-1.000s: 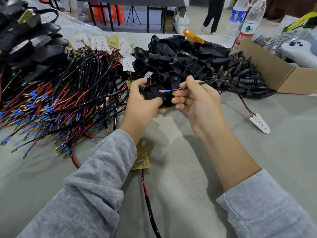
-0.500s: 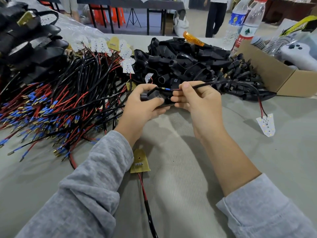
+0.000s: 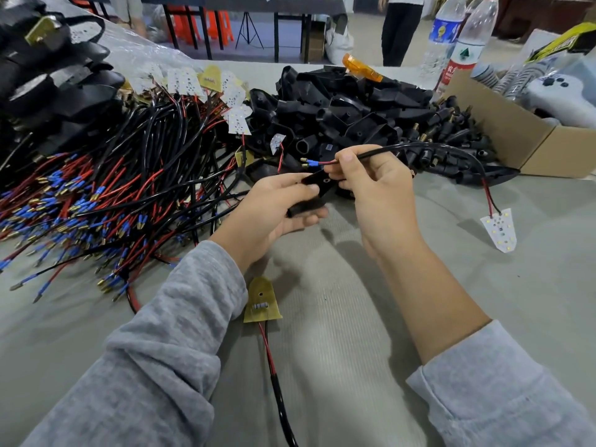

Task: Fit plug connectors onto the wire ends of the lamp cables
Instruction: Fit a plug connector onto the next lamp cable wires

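Grey cloth-covered workbench (image 3: pixel 371 317), in a workshop with stools and a standing person far behind. Heaped beyond the fingers, left of them: lamp cables (image 3: pixel 106 188), black-sheathed with red leads and blue-sleeved brass tips fanned toward the near edge, likely so ends come to hand first. Straight beyond the fingers: pile of black housings (image 3: pixel 338 104), within easy reach as stock. Further right, cardboard box (image 3: pixel 532 146) and two water bottles (image 3: pixel 458 43), well apart from the work.

Left hand (image 3: pixel 274 214) curled round a black plug connector (image 3: pixel 314 188), thumb on top and fingers beneath, tilted up toward the right hand; held so, probably, to present its opening to the wire, though the opening itself not clearly visible. Right hand (image 3: pixel 377 195) pinching one cable (image 3: pixel 419 148) between thumb and forefinger, just behind the stripped red lead, remaining fingers curled loosely below. Short grip likely for stiffness and aim.

Wire end (image 3: pixel 309 162), blue sleeve and brass tip, projecting leftward just past the right fingertips, just above the connector and apart from it; not yet inserted, by the look. Cable arcing rightward from the pinch, its white LED board (image 3: pixel 498 229) dangling beside the right wrist, touching or just over the cloth. Spare yellow board (image 3: pixel 261 301) lying near the left sleeve, below both hands.
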`<state>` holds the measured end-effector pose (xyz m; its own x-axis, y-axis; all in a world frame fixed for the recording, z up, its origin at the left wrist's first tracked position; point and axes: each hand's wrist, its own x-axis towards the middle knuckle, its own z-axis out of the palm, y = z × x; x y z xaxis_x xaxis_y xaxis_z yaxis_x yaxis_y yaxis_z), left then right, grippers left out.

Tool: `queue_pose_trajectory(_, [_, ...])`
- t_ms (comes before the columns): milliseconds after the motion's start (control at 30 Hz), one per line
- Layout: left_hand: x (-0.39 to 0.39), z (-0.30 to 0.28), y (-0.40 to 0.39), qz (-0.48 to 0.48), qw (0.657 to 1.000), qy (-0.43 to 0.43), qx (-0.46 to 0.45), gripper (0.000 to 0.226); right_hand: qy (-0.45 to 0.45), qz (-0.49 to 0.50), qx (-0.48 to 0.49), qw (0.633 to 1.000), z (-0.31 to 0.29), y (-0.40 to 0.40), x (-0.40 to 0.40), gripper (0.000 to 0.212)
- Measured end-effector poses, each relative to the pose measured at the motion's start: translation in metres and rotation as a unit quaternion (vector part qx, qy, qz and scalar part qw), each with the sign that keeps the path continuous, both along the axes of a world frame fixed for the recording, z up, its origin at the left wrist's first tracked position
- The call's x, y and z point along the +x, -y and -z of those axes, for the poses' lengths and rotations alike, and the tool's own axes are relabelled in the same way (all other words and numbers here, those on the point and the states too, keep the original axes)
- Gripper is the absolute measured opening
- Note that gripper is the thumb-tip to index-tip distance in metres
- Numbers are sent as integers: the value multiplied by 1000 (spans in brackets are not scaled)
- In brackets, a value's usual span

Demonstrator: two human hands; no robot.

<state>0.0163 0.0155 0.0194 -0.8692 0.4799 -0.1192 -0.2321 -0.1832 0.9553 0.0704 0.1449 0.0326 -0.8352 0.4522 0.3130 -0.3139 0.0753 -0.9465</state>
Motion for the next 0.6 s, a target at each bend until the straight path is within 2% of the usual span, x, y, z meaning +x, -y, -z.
queue_pose_trajectory(100, [-3,4,1,1,999,-26,19,30,6,9,0,1000,1,0,-1,14])
queue_pose_trajectory(167, [-5,6,3,-5,999,-30,40,34,17,12,4,1000,2,0,-1,13])
queue_pose_trajectory(267, [-6,7,4,15,998,-38,57,34,44,24,50,997,4,0,-3,12])
queue_pose_trajectory(433, [-6,11,3,36,994,-97,47,58,64,48,99,992,6,-1,-5,12])
queue_pose_trajectory(600, [-7,12,3,43,994,-91,54,59,73,61,136,986,7,-1,-6,14])
